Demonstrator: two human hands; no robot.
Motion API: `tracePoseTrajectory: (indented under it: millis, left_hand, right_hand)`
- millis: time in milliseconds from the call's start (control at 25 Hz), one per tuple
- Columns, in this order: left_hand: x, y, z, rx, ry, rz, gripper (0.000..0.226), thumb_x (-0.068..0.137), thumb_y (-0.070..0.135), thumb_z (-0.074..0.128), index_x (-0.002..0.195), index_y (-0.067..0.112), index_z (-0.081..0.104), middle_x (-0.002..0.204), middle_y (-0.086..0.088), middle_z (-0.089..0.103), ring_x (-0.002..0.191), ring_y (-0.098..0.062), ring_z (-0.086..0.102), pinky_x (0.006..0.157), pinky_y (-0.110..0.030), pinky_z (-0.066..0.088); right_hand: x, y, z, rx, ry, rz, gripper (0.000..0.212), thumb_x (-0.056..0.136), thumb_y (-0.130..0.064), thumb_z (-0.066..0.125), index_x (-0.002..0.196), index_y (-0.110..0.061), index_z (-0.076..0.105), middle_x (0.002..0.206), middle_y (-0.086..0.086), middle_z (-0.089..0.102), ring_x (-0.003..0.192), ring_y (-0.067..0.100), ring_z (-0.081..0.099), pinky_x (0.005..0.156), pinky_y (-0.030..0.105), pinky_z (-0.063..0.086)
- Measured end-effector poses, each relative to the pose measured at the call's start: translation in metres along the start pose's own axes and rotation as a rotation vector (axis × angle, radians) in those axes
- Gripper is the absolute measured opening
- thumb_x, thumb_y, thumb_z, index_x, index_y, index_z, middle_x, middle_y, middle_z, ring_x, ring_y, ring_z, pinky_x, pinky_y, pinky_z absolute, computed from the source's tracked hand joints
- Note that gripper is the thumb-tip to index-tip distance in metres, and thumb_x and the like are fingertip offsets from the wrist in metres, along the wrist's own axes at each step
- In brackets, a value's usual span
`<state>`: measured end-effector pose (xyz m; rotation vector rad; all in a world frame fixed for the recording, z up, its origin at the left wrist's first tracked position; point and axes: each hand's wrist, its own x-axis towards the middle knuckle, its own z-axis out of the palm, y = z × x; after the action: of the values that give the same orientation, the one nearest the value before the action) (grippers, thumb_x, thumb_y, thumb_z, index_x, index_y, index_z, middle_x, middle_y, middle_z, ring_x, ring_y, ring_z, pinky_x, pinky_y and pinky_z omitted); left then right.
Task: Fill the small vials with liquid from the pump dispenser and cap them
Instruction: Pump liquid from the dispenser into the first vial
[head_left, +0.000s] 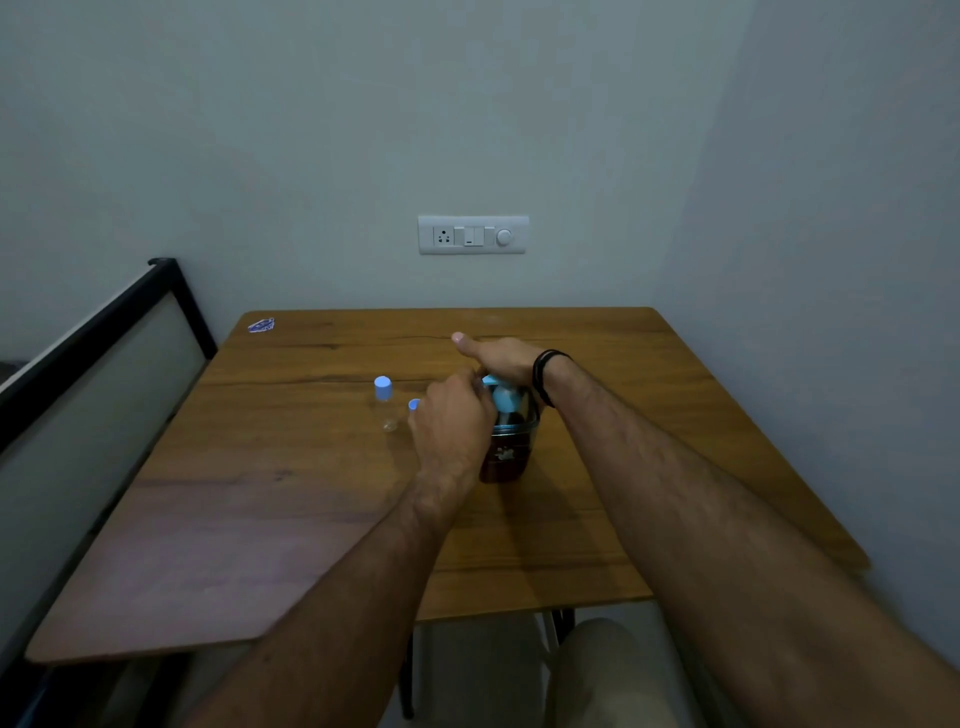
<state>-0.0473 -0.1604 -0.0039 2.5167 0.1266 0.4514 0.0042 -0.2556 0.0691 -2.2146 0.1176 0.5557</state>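
Head view. A pump dispenser (506, 436), a dark bottle with a light blue pump head, stands upright near the middle of the wooden desk (311, 493). The right hand (498, 356) lies flat on top of the pump head, palm down, fingers straight and thumb extended toward the wall; a black band circles its wrist. The left hand (452, 415) is just left of the dispenser, touching it, its fingers curled up by the pump spout; what they grasp is hidden behind the hand, so its hold cannot be told. A capped vial (385, 402), clear with a light blue cap, stands upright on the desk to the left of the dispenser, apart from the left hand. A loose blue cap (414, 405) shows between that vial and the left hand, partly hidden by the knuckles. Behind the dispenser, a white switch panel (473, 235) is set into the wall. Far left of the dispenser, at the desk's back corner, lies a small blue-and-white sticker (261, 325).
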Motion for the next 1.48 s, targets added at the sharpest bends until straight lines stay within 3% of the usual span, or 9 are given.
tracePoseTrajectory:
  millis: [120,240,360,600,840,1080,1160,1320,1480]
  left_hand:
    - [0.0,0.001,-0.001,-0.007,-0.004,-0.005,0.023,0.102,0.034,0.049,0.094,0.019,0.064,0.08,0.003,0.066,0.074,-0.018,0.065,0.068,-0.041,0.059]
    - [0.0,0.001,0.0,-0.001,-0.005,-0.008,0.026,0.103,0.033,0.048,0.093,0.017,0.065,0.078,0.003,0.065,0.072,-0.017,0.063,0.069,-0.041,0.058]
    - [0.0,0.001,-0.001,-0.003,-0.003,0.012,0.023,0.103,0.033,0.05,0.096,0.018,0.066,0.08,0.003,0.066,0.073,-0.016,0.063,0.069,-0.04,0.058]
    - [-0.002,0.001,-0.003,-0.001,-0.002,0.011,0.024,0.104,0.034,0.048,0.099,0.018,0.065,0.085,0.002,0.068,0.077,-0.017,0.065,0.071,-0.04,0.059]
    - [0.0,0.001,-0.002,-0.013,-0.028,0.009,0.023,0.105,0.034,0.05,0.101,0.017,0.065,0.087,0.002,0.068,0.079,-0.016,0.065,0.075,-0.039,0.059]
    - [0.002,-0.001,0.002,-0.024,-0.023,-0.007,0.022,0.104,0.034,0.049,0.099,0.018,0.063,0.083,0.003,0.065,0.075,-0.016,0.064,0.073,-0.041,0.059]
    - [0.002,-0.001,0.002,-0.026,-0.027,-0.006,0.022,0.105,0.034,0.048,0.099,0.018,0.063,0.083,0.004,0.065,0.076,-0.015,0.063,0.073,-0.04,0.058]
    - [0.0,-0.001,0.001,-0.016,-0.015,-0.007,0.025,0.105,0.035,0.047,0.095,0.019,0.063,0.082,0.003,0.065,0.075,-0.017,0.063,0.071,-0.042,0.058]
    - [0.0,-0.002,0.002,-0.032,-0.016,-0.006,0.022,0.104,0.034,0.048,0.098,0.019,0.063,0.084,0.003,0.066,0.077,-0.016,0.064,0.073,-0.041,0.058]
  right_hand:
    - [-0.005,-0.001,-0.004,0.079,-0.089,0.039,0.098,0.078,-0.091,0.044,0.149,-0.023,0.047,0.144,0.009,0.054,0.124,0.033,0.057,0.105,0.056,0.044]
    - [-0.002,0.001,0.003,-0.029,0.034,-0.049,0.078,0.092,-0.075,0.047,0.138,-0.013,0.058,0.139,0.009,0.059,0.114,0.027,0.06,0.095,0.041,0.047]
    - [-0.001,0.003,0.008,-0.124,0.108,-0.069,0.072,0.101,-0.065,0.04,0.14,-0.007,0.057,0.144,0.013,0.056,0.118,0.028,0.057,0.091,0.038,0.043]
    - [-0.01,-0.002,0.001,0.101,-0.061,0.025,0.122,0.06,-0.104,0.039,0.156,-0.028,0.036,0.152,0.009,0.047,0.129,0.036,0.053,0.107,0.062,0.041]
    - [-0.004,0.002,0.004,-0.127,0.086,-0.055,0.052,0.104,-0.053,0.046,0.121,-0.007,0.063,0.135,0.012,0.06,0.103,0.024,0.057,0.084,0.038,0.044]
    - [-0.014,-0.002,0.002,0.091,-0.014,0.05,0.11,0.073,-0.098,0.035,0.154,-0.025,0.039,0.152,0.012,0.046,0.13,0.037,0.052,0.104,0.059,0.042]
    - [-0.013,0.0,0.002,0.088,-0.006,0.024,0.107,0.075,-0.096,0.038,0.153,-0.023,0.042,0.151,0.011,0.048,0.127,0.034,0.053,0.103,0.055,0.043]
    - [-0.004,0.004,0.005,-0.101,0.094,-0.056,0.066,0.102,-0.062,0.041,0.132,-0.008,0.063,0.137,0.013,0.06,0.101,0.023,0.056,0.085,0.038,0.043]
    - [-0.008,0.001,0.003,-0.026,0.043,-0.015,0.094,0.087,-0.086,0.033,0.143,-0.014,0.054,0.142,0.011,0.056,0.116,0.029,0.058,0.094,0.045,0.045]
